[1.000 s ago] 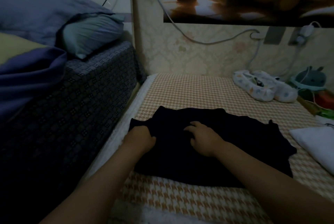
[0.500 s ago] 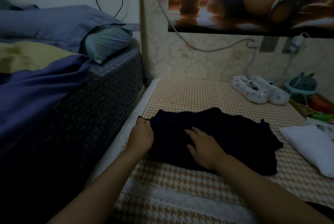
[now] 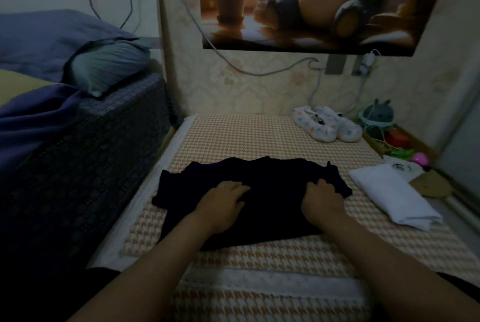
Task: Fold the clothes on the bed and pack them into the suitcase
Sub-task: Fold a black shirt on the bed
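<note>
Shifting right along garment — right hand

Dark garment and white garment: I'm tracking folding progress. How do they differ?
The dark garment is near black, the white garment pale. The dark garment lies spread and rumpled; the white garment is a folded bundle. The left hand presses and the right hand grips the dark garment; nothing touches the white garment. Both lie on the checked bed.

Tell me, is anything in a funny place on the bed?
Yes: a pair of white patterned slippers sits at the far end of the checked mat, an odd spot for footwear, near the dark garment being folded.
</note>
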Motion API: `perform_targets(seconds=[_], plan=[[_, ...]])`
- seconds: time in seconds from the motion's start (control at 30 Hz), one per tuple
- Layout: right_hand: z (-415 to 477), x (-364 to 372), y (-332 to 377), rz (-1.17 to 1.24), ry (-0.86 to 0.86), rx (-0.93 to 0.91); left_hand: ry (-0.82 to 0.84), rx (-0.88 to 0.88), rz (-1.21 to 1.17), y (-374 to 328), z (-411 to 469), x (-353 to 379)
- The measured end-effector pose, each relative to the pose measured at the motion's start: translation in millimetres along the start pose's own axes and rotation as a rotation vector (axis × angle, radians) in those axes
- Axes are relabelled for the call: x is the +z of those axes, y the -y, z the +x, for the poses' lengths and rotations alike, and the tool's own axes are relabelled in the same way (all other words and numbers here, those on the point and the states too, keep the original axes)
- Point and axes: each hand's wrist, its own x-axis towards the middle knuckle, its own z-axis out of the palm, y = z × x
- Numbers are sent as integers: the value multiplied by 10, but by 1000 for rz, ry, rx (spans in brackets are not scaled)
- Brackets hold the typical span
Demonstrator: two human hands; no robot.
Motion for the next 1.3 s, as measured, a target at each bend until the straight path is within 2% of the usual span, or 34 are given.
perform_targets(seconds=[0.1, 0.17, 0.23, 0.33, 0.43, 0.53, 0.77, 0.83, 0.9, 0.97, 1.03, 1.1, 1.2, 1.3], plan=[[11, 67, -385, 62, 127, 142, 266, -65, 17, -204, 117, 208], [19, 118, -555, 171, 129, 137, 366, -76, 111, -275, 190, 296], [16, 130, -638, 282, 65, 136, 389, -53, 191, -330, 239, 384], [27, 184, -689, 337, 66, 127, 368, 0, 191, -423, 282, 504], [35, 185, -696, 482, -54, 234, 371, 30, 199, -478, 302, 592], [38, 129, -750, 584, 2, 252, 363, 27, 213, -499, 312, 582], [109, -43, -973, 152, 32, 171, 92, 27, 180, -524, 534, 522], [229, -13, -928, 29, -44, 35, 64, 5, 163, -452, 695, 514], [370, -21, -808, 19, -158, -155, 65, -19, 204, -333, 877, 508], [482, -46, -617, 80, -137, -285, 131, -36, 252, -209, 1033, 503], [628, 25, -428, -20, -124, -400, 200, -48, 213, -73, 1187, 528], [844, 182, -389, -176, -145, -409, 153, -28, 124, 90, 1340, 587], [1146, 322, -364, -238, -203, -324, -3, -63, -38, 391, 1551, 603], [1416, 334, -331, -69, -220, -205, -46, -56, 27, 646, 1734, 555]])
